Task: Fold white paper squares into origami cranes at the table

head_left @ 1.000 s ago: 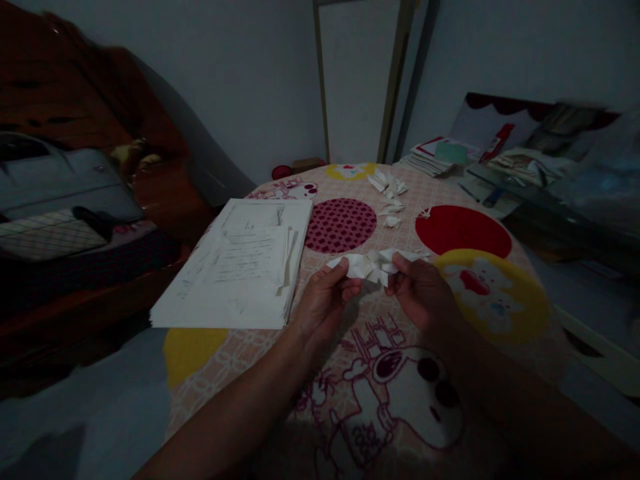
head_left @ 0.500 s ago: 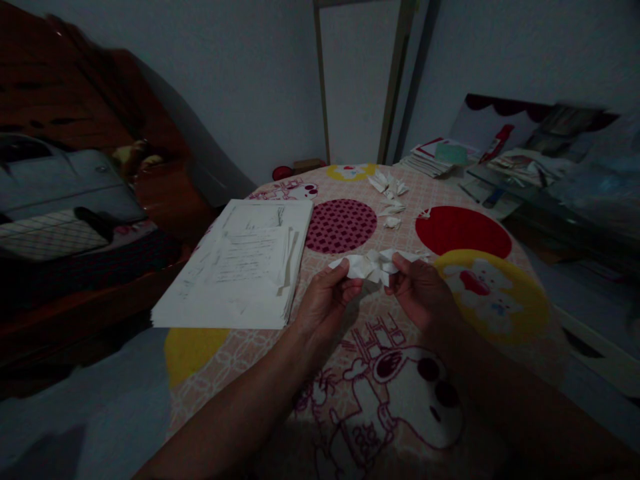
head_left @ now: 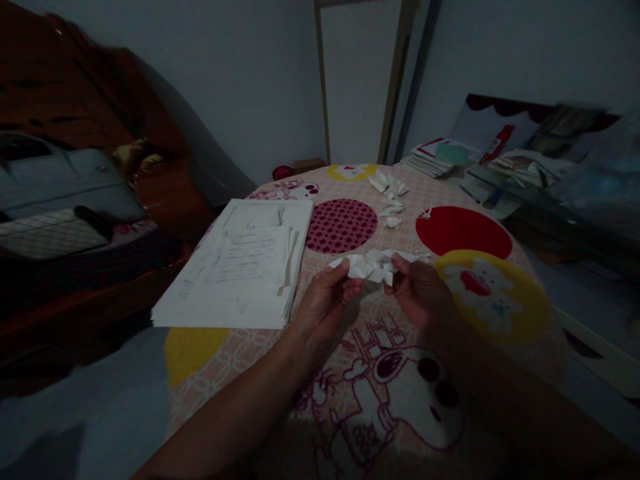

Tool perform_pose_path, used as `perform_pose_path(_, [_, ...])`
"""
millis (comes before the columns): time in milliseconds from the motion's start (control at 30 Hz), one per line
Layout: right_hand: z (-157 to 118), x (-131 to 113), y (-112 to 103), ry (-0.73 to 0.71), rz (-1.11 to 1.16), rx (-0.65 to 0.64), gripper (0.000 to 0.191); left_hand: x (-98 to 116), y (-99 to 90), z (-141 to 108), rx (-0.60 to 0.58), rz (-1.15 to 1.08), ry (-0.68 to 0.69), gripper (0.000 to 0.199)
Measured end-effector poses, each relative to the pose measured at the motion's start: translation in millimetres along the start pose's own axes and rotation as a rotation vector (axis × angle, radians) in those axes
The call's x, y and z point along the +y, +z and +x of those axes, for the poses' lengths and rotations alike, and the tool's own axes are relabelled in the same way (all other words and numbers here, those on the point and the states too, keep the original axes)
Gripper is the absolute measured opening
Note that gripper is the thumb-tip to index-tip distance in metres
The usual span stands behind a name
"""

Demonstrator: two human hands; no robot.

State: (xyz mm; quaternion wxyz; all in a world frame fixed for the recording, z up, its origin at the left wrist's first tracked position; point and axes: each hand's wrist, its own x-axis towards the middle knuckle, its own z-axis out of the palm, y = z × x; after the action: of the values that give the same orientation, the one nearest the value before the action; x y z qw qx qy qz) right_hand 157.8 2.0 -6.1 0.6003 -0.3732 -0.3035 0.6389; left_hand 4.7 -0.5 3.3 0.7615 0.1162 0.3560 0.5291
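1. Handbag point(head_left: 85, 180) in pale grey sits on dark wooden furniture point(head_left: 160, 213) at our far left, with a smaller checked bag point(head_left: 45, 233) in front of it.
2. On the left side of our table, a thick stack of white paper point(head_left: 185, 300) lies on a pink patterned tablecloth point(head_left: 200, 393). Smaller sheets point(head_left: 250, 257) with lines of writing rest on top.
3. Our left hand point(head_left: 327, 293), right of the stack, pinches one piece of creased white paper point(head_left: 370, 265) near its left end, thumb on top and fingers curled beneath.
4. That creased piece is stretched between our two hands, over the middle of the tablecloth.
5. Past it, toward the far edge, we see several small white paper pieces point(head_left: 393, 190) lying loosely in a row.
6. Our right hand point(head_left: 420, 287) grips the creased piece near its right end; a thin tip pokes out beyond our thumb.
7. To the right, the cloth shows a red circle point(head_left: 463, 231) and a yellow one with white bears point(head_left: 493, 297).
8. At our far right, a dim glass shelf point(head_left: 540, 200) holds clutter we cannot make out fully.
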Motion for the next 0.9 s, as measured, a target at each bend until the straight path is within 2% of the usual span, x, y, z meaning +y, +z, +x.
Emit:
perform_pose_path(167, [0, 3, 1, -0.006, 0.038, -0.027, 0.013, -3, 1.6, -4, -0.101, 0.015, -0.055, 0.005])
perform_pose_path(300, [1, 1, 1, 0.016, 0.036, 0.002, 0.004, -2, 0.8, -4, -0.113, 0.013, -0.08, 0.003])
perform_pose_path(400, [1, 0, 1, -0.002, 0.035, 0.014, 0.009, 0, -1.6, -1, -0.087, 0.017, -0.086, 0.005])
perform_pose_path(533, [-2, -1, 3, -0.07, -0.011, 0.053, 0.02, 0, -5.8, 5, -0.052, 0.049, -0.024, 0.009])
perform_pose_path(667, [-4, -1, 4, -0.14, -0.078, 0.098, 0.027, -2, -8.9, 10, -0.087, 0.106, 0.068, 0.016])
perform_pose_path(900, [-6, 1, 7, -0.115, -0.112, 0.135, 0.021, -7, -7.8, 10, -0.116, 0.197, 0.153, 0.025])
